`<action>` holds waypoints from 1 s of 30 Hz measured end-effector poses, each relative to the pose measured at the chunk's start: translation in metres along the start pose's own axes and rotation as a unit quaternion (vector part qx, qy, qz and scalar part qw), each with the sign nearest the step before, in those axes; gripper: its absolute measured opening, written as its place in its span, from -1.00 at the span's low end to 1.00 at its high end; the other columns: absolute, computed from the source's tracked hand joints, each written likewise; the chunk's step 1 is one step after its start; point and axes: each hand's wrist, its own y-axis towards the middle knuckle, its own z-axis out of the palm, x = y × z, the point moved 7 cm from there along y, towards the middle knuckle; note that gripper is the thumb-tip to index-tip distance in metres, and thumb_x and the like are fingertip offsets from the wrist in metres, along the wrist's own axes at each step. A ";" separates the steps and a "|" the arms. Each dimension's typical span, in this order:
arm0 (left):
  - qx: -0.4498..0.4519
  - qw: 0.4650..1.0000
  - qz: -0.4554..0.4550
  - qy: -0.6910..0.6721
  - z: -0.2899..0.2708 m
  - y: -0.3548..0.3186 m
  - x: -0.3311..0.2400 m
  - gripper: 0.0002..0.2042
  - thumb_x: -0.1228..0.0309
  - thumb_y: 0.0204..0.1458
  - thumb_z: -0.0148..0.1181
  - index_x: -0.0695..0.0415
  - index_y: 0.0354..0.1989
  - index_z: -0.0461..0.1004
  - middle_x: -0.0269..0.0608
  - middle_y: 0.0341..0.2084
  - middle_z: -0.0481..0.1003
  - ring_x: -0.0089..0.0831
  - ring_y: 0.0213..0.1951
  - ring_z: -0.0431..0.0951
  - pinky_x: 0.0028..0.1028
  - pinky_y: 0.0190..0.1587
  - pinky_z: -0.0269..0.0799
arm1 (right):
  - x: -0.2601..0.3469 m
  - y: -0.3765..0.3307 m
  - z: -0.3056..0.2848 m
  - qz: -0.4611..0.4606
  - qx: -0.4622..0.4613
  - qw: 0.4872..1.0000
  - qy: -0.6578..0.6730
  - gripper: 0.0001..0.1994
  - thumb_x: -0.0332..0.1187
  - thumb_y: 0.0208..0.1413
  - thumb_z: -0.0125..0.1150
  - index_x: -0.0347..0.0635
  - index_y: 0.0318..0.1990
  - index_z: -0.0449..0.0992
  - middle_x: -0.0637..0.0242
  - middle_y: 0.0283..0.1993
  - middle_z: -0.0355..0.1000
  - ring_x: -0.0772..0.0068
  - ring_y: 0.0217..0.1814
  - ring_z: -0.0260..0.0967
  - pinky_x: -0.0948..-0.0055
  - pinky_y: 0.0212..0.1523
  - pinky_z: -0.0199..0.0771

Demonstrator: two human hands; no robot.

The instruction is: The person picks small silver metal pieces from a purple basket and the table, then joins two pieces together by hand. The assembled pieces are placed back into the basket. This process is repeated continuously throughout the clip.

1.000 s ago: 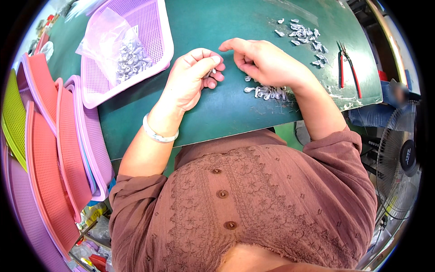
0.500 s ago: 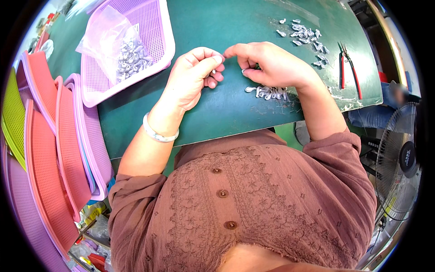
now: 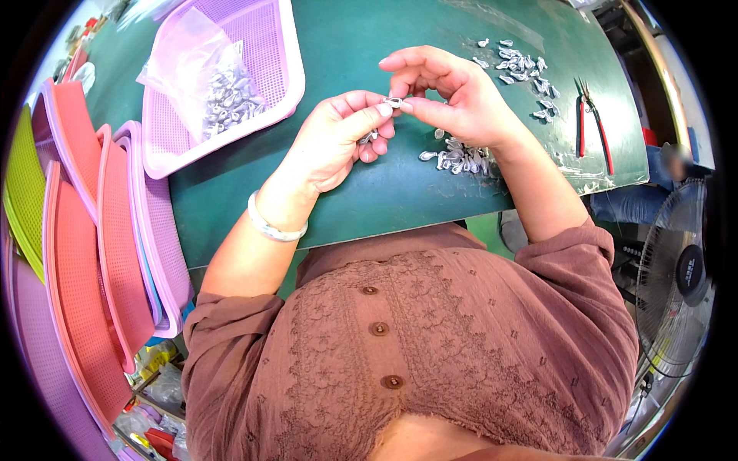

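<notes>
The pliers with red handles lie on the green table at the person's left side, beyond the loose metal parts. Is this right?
Not quite. The head view shows the pliers at the person's right side, not the left. They do lie on the green table, beyond the loose metal parts. At the left is a purple tray with a bag of parts.

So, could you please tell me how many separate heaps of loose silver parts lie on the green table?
2: one heap lies under the right hand; the other heap is beyond it, beside the red-handled pliers. More sit bagged in the purple tray.
</notes>
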 end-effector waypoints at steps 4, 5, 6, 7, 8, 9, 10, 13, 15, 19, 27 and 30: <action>-0.043 0.999 0.024 -0.013 -0.004 0.000 -0.003 -0.90 0.40 0.03 0.10 0.15 -0.34 0.43 -0.39 -0.60 0.40 -0.66 -0.62 0.33 -0.73 -0.61 0.19 | 0.003 0.000 0.001 -0.038 -0.009 0.996 -0.075 -0.63 -0.60 -0.12 0.14 -0.23 -0.07 0.37 0.37 -0.34 0.39 0.59 -0.31 0.32 0.57 -0.25 0.34; -0.054 0.998 0.038 0.002 -0.006 0.000 -0.004 -0.90 0.41 0.02 0.11 0.16 -0.34 0.43 -0.40 -0.60 0.39 -0.67 -0.62 0.33 -0.74 -0.61 0.18 | 0.003 0.000 0.003 -0.036 -0.001 0.997 -0.075 -0.61 -0.62 -0.11 0.13 -0.24 -0.04 0.35 0.37 -0.32 0.38 0.59 -0.27 0.31 0.57 -0.21 0.34; -0.064 0.996 0.052 0.017 -0.007 0.000 -0.005 -0.90 0.42 0.01 0.13 0.16 -0.35 0.43 -0.40 -0.60 0.39 -0.68 -0.62 0.32 -0.74 -0.61 0.18 | 0.003 0.000 0.005 -0.033 0.008 0.997 -0.074 -0.59 -0.64 -0.11 0.12 -0.26 -0.02 0.33 0.37 -0.30 0.36 0.59 -0.24 0.31 0.58 -0.18 0.33; -0.076 0.993 0.070 0.050 -0.007 -0.001 -0.008 -0.90 0.43 0.00 0.13 0.16 -0.34 0.43 -0.41 -0.60 0.39 -0.68 -0.62 0.32 -0.74 -0.61 0.18 | 0.004 0.000 0.006 -0.031 0.016 0.997 -0.074 -0.57 -0.65 -0.10 0.12 -0.27 0.01 0.31 0.37 -0.28 0.35 0.60 -0.20 0.31 0.58 -0.14 0.33; -0.088 0.989 0.088 0.083 -0.005 -0.003 -0.011 -0.90 0.44 -0.01 0.14 0.16 -0.34 0.43 -0.42 -0.60 0.39 -0.69 -0.62 0.32 -0.74 -0.60 0.18 | 0.003 0.000 0.006 -0.026 0.010 0.997 -0.072 -0.57 -0.65 -0.09 0.11 -0.27 0.02 0.30 0.37 -0.28 0.35 0.59 -0.20 0.31 0.59 -0.14 0.33; -0.099 0.983 0.106 0.116 -0.004 -0.004 -0.014 -0.90 0.45 -0.02 0.15 0.16 -0.34 0.43 -0.43 -0.60 0.39 -0.70 -0.61 0.32 -0.74 -0.60 0.18 | 0.002 0.000 0.006 -0.021 0.004 0.997 -0.070 -0.56 -0.66 -0.09 0.11 -0.27 0.02 0.29 0.37 -0.28 0.34 0.59 -0.20 0.31 0.59 -0.14 0.33; -0.107 0.976 0.130 0.138 -0.003 -0.006 -0.017 -0.90 0.45 -0.02 0.15 0.17 -0.34 0.44 -0.43 -0.59 0.39 -0.71 -0.61 0.32 -0.74 -0.59 0.19 | 0.001 0.001 0.006 -0.016 -0.002 0.998 -0.068 -0.55 -0.66 -0.09 0.11 -0.27 0.03 0.28 0.36 -0.28 0.34 0.59 -0.20 0.31 0.59 -0.14 0.33; -0.120 0.952 0.198 0.201 -0.002 -0.009 -0.023 -0.90 0.47 -0.03 0.16 0.19 -0.35 0.45 -0.43 -0.57 0.40 -0.73 -0.58 0.32 -0.74 -0.55 0.22 | -0.003 0.001 0.005 -0.013 -0.016 1.000 -0.012 -0.54 -0.64 -0.10 0.11 -0.22 0.03 0.27 0.37 -0.39 0.36 0.61 -0.32 0.31 0.59 -0.27 0.35; -0.122 0.932 0.241 0.241 -0.002 -0.009 -0.026 -0.90 0.49 -0.05 0.18 0.21 -0.36 0.46 -0.43 -0.54 0.42 -0.74 -0.56 0.31 -0.74 -0.53 0.23 | -0.004 0.001 0.007 -0.006 -0.010 1.000 0.001 -0.53 -0.64 -0.09 0.10 -0.22 0.05 0.24 0.37 -0.38 0.36 0.61 -0.31 0.32 0.59 -0.25 0.35; -0.135 0.907 0.282 0.282 0.003 -0.014 -0.033 -0.91 0.52 -0.08 0.20 0.22 -0.39 0.47 -0.42 -0.52 0.43 -0.75 -0.53 0.30 -0.73 -0.48 0.23 | -0.005 0.002 0.008 0.012 -0.003 1.000 0.011 -0.53 -0.64 -0.07 0.08 -0.22 0.07 0.22 0.36 -0.35 0.38 0.61 -0.28 0.33 0.59 -0.21 0.34; -0.146 0.884 0.312 0.316 0.006 -0.019 -0.037 -0.92 0.54 -0.11 0.22 0.21 -0.41 0.47 -0.46 -0.53 0.42 -0.76 -0.52 0.26 -0.73 -0.46 0.19 | -0.007 0.002 0.010 0.018 0.009 1.000 0.011 -0.52 -0.66 -0.06 0.03 -0.23 0.09 0.20 0.35 -0.34 0.39 0.61 -0.26 0.33 0.57 -0.17 0.33; -0.156 0.877 0.308 0.334 0.006 -0.020 -0.037 -0.92 0.55 -0.11 0.22 0.22 -0.42 0.47 -0.46 -0.54 0.42 -0.76 -0.52 0.27 -0.73 -0.46 0.19 | -0.008 0.002 0.010 0.021 0.011 1.000 0.013 -0.52 -0.66 -0.06 0.03 -0.24 0.09 0.19 0.35 -0.34 0.39 0.61 -0.26 0.33 0.57 -0.16 0.33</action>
